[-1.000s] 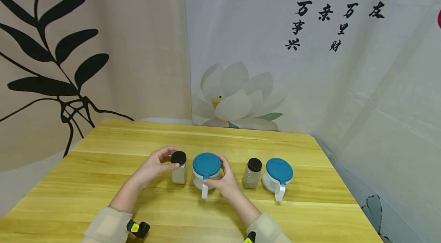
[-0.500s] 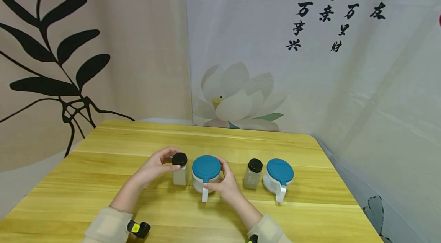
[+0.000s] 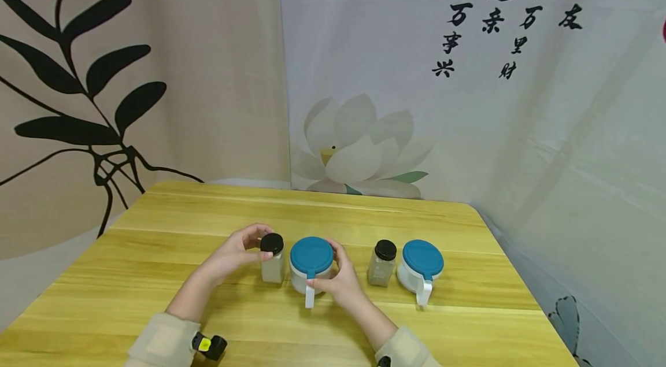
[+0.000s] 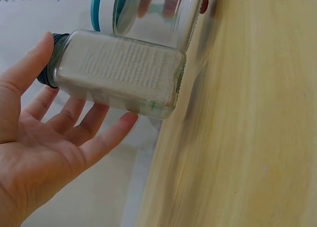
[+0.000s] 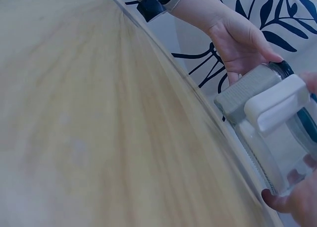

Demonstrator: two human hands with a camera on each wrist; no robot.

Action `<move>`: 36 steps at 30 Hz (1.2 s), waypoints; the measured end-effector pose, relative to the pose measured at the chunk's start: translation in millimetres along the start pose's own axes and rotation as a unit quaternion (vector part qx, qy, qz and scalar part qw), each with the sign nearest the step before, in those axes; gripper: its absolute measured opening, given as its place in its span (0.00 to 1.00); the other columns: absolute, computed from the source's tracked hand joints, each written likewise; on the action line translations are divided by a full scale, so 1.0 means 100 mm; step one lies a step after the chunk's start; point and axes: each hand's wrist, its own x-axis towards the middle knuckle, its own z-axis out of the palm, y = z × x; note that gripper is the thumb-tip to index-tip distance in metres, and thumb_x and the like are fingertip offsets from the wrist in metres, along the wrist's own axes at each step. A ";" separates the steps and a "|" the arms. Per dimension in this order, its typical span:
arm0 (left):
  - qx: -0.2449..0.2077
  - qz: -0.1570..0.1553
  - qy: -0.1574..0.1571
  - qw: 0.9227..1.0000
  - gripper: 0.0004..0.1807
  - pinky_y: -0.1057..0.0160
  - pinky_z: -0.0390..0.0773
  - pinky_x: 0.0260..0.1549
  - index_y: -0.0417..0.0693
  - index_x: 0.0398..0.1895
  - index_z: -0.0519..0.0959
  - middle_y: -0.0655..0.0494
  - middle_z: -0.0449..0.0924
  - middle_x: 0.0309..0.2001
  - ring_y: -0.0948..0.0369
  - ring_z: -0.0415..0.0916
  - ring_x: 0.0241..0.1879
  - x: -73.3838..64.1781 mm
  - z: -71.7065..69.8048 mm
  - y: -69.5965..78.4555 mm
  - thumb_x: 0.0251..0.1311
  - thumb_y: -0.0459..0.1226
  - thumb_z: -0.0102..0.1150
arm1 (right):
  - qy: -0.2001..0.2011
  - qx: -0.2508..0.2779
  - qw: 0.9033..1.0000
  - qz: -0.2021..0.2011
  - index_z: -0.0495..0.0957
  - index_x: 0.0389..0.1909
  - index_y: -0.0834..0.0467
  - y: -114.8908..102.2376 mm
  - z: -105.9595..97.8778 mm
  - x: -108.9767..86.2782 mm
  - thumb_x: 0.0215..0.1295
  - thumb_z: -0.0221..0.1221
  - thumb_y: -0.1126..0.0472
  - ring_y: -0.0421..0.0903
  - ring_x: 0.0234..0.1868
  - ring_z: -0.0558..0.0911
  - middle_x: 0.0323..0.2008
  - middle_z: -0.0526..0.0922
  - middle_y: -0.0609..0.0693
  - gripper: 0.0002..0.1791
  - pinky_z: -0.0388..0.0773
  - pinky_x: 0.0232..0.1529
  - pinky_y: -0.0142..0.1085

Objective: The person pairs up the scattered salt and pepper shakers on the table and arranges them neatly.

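Observation:
My left hand (image 3: 238,252) grips a square glass seasoning bottle (image 3: 273,270) with a black cap and pale contents. In the left wrist view, the thumb lies at the cap of the bottle (image 4: 119,71) and the fingers are behind it. Right beside it, my right hand (image 3: 344,281) holds a round glass seasoning jar (image 3: 311,255) with a blue lid. The jar's white handle (image 5: 277,105) points toward me, and the right thumb lies near its top. Both things are upright, close over the table; the far fingers of the right hand are partly hidden behind the jar.
Farther right on the wooden table (image 3: 208,217) stand a second black-capped bottle (image 3: 382,267) and a second blue-lidded jar (image 3: 422,258), side by side. A cloth backdrop (image 3: 364,37) with printed leaves, a lotus and characters hangs behind the table.
The held bottle and jar have shifted slightly toward me, together with both hands. Both grips are unchanged, and the pair on the right stays in place.

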 end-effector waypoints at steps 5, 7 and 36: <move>-0.003 0.001 -0.006 1.000 0.24 0.52 0.70 0.47 0.37 0.55 0.71 0.43 0.75 0.49 0.48 0.71 0.49 0.00 0.01 0.00 0.55 0.33 0.68 | 0.003 -0.007 1.000 0.006 0.58 0.67 0.66 -0.10 0.01 -0.04 0.45 0.71 0.69 0.59 0.64 0.63 0.60 0.70 0.60 0.47 0.47 0.62 0.65; -0.003 0.000 -0.007 1.000 0.24 0.52 0.70 0.47 0.37 0.54 0.71 0.43 0.75 0.49 0.48 0.71 0.49 -0.01 0.00 0.00 0.55 0.33 0.68 | 0.004 -0.007 1.000 0.006 0.59 0.67 0.65 -0.09 0.01 -0.04 0.45 0.72 0.69 0.60 0.63 0.63 0.60 0.70 0.60 0.47 0.47 0.62 0.65; 0.001 -0.007 0.006 1.000 0.23 0.51 0.72 0.44 0.41 0.54 0.73 0.45 0.76 0.46 0.47 0.71 0.47 0.03 0.02 -0.09 0.55 0.35 0.68 | 0.020 0.009 1.000 -0.014 0.58 0.69 0.58 0.32 0.03 0.10 0.46 0.73 0.67 0.54 0.62 0.63 0.60 0.68 0.56 0.49 0.57 0.61 0.59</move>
